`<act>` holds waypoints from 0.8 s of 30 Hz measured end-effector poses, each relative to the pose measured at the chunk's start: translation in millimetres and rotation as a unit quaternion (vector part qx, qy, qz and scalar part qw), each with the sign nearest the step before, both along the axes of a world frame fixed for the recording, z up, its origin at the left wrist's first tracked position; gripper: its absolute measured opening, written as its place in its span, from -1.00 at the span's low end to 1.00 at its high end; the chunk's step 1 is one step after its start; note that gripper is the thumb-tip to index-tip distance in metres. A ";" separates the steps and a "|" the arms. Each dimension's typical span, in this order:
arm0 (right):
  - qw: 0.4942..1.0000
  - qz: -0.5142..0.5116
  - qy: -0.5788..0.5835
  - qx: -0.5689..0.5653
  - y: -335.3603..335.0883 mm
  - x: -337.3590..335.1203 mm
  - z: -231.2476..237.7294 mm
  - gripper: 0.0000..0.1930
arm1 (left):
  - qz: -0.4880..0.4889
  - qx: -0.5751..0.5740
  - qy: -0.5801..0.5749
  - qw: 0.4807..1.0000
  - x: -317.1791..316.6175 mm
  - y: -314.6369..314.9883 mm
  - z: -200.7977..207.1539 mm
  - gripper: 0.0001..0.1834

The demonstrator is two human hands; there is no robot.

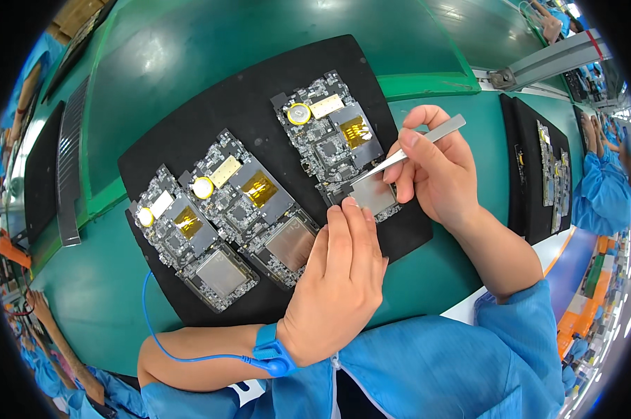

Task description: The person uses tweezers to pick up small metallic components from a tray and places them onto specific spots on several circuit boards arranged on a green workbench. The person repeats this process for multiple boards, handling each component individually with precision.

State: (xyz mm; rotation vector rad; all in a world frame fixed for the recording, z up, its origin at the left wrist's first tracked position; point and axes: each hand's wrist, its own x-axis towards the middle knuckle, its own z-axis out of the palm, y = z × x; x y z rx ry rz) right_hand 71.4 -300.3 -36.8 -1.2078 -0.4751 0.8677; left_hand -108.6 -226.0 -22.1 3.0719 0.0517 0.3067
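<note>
Three circuit boards lie on a black foam mat, each with a round coin cell, yellow tape and a silver metal shield. Over the right circuit board, my right hand pinches metal tweezers. Their tips reach down to the board just above its shield. My left hand rests with its fingers stretched out, fingertips on the lower left edge of that same board. The middle circuit board and the left circuit board lie beside it, untouched.
A blue wrist strap with a cord circles my left wrist. Under the mat is a green work surface. Another black mat with boards lies at the right. Co-workers in blue sit on both sides; a metal bar crosses the upper right.
</note>
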 end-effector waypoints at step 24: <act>1.000 -0.014 -0.009 0.013 2.1 -2.9 -0.6 -0.79 | 0.004 -0.062 -0.036 0.997 4.0 5.4 -7.7 -0.48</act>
